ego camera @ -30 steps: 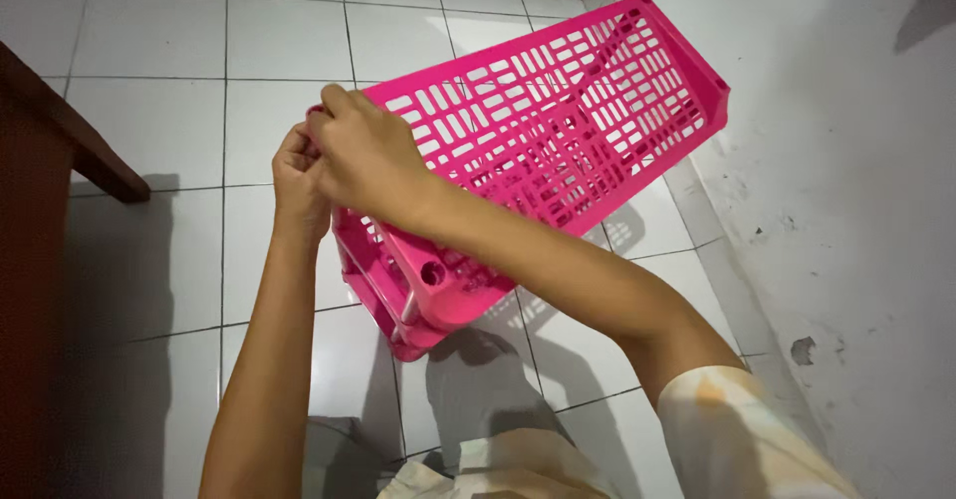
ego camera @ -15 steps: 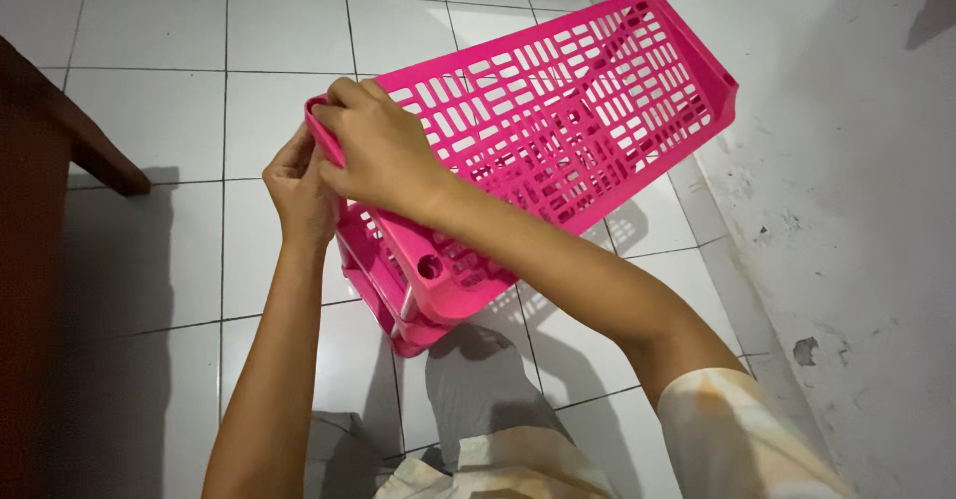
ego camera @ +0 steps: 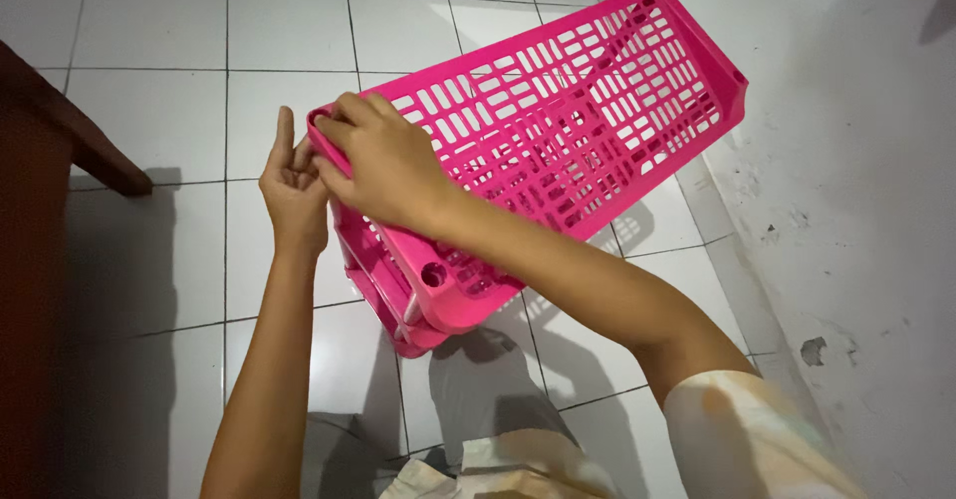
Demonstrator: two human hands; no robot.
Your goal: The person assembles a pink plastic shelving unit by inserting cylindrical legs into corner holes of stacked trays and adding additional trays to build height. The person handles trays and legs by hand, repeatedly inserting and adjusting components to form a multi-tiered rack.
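White tiled floor (ego camera: 149, 31) — dark wooden furniture leg (ego camera: 95, 145) on it
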